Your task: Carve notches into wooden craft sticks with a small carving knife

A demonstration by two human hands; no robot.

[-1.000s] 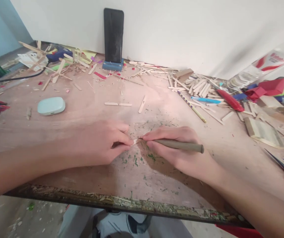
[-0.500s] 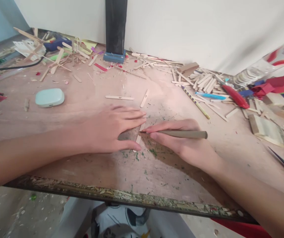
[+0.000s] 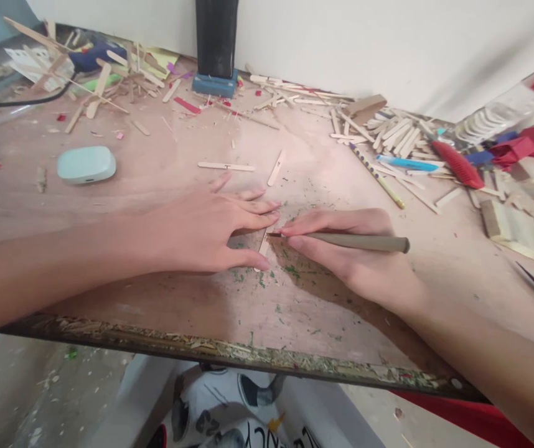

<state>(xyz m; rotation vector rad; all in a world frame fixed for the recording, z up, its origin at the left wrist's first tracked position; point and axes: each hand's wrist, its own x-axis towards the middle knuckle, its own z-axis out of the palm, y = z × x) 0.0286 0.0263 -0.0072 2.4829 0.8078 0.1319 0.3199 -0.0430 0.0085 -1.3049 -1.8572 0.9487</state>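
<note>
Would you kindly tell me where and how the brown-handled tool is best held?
Best taken by the brown handle, probably from the right: it is thick and round-ended and sticks out rightward from the grip of the right hand, while the thin, dark tip points left at the wooden stick.

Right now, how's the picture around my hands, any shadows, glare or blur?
Head view: a dark shadow spreads over the desk below the right hand; head view: a soft pale sheen lies on the desk beyond the hands, no harsh glare; head view: the left hand looks slightly soft; head view: the tip of the tan tool is too small to read clearly.
</note>
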